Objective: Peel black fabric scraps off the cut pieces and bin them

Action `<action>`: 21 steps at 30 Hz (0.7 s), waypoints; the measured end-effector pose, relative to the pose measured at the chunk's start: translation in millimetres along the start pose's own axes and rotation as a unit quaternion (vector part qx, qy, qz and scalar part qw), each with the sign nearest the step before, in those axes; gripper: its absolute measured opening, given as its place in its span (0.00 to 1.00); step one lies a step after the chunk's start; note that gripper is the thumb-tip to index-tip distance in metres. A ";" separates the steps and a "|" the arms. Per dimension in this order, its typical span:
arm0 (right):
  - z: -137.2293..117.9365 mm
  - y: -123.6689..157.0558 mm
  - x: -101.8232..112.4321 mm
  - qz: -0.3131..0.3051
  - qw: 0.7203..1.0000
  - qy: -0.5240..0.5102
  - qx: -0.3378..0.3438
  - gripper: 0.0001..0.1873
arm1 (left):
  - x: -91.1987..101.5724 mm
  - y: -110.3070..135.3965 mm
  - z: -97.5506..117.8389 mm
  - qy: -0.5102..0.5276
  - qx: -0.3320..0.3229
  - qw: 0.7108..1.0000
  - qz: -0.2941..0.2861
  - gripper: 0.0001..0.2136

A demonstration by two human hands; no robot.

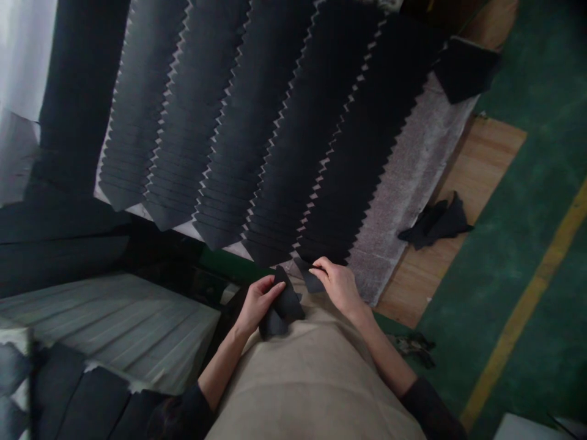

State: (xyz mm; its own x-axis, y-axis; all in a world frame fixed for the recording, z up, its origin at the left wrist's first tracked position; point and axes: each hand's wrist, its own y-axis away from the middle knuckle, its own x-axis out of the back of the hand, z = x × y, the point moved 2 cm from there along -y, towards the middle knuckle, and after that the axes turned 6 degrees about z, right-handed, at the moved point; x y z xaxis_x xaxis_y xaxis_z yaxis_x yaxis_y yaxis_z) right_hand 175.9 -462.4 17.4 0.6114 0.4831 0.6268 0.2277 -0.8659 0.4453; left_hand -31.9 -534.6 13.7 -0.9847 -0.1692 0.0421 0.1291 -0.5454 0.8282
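Observation:
My left hand (260, 300) is closed on a few dark fabric pieces (288, 299), pinched between thumb and fingers and hanging in front of the beige apron (321, 373). To its right, my right hand (337, 282) pinches the edge of another dark fabric piece (308, 275) at the near end of a row. Beyond both hands, dark pieces with pointed ends overlap in several long rows (257, 122). Zigzag gaps between the rows show a pale surface. The fingertips of my right hand partly cover the piece they hold.
Pale sheeting (413, 159) borders the rows on the right, over a wooden board (490, 153). A crumpled dark scrap (435, 223) lies there. A yellow line (527, 299) crosses the green floor (545, 201). At lower left stands a pale slatted surface (114, 324) near more dark pieces (87, 397).

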 end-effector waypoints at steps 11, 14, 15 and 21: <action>4.1 -2.1 -4.0 0.014 0.999 -0.025 -0.020 0.07 | -7.5 -4.9 1.2 -0.029 -0.018 0.999 -0.028 0.12; 3.0 -2.4 -3.3 0.020 0.998 -0.056 -0.022 0.07 | -7.6 -5.9 0.9 -0.033 -0.019 0.999 -0.029 0.12; 2.8 -2.7 -3.3 0.020 0.998 -0.057 -0.024 0.07 | -7.7 -6.1 0.9 -0.034 -0.018 0.999 -0.028 0.12; 4.1 -6.6 -4.9 0.009 0.999 -0.028 -0.044 0.07 | -9.8 -5.7 3.8 -0.034 -0.019 0.999 -0.029 0.12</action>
State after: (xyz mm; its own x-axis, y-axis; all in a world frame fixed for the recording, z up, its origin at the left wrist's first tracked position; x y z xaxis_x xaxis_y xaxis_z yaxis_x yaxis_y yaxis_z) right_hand 174.5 -459.5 8.7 0.6560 0.4582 0.5998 0.1501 -0.8580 0.4912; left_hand -23.5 -526.8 10.7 -0.9961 -0.0816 0.0342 0.0756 -0.5839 0.8083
